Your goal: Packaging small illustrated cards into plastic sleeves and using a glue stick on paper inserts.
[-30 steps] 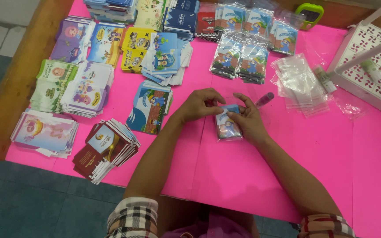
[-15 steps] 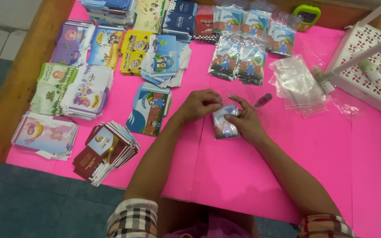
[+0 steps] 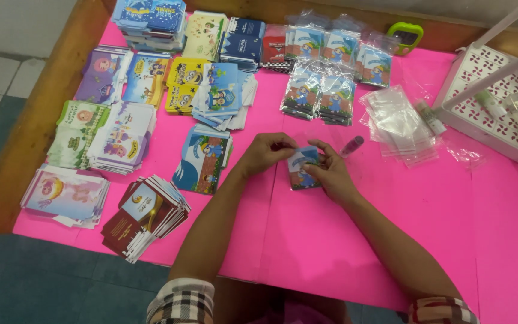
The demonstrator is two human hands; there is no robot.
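Two hands (image 3: pixel 298 161), roughly fourteen card stacks (image 3: pixel 145 216).

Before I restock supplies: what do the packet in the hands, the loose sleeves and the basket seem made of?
Packet: printed card, apparently in clear glossy film.
Loose sleeves: thin transparent plastic, see-through and shiny.
Basket: white rigid plastic, moulded perforated wall.

Maroon card stack (image 3: pixel 145 216), clear bag pile (image 3: pixel 398 123), white perforated basket (image 3: pixel 488 99), green device (image 3: pixel 406 37)
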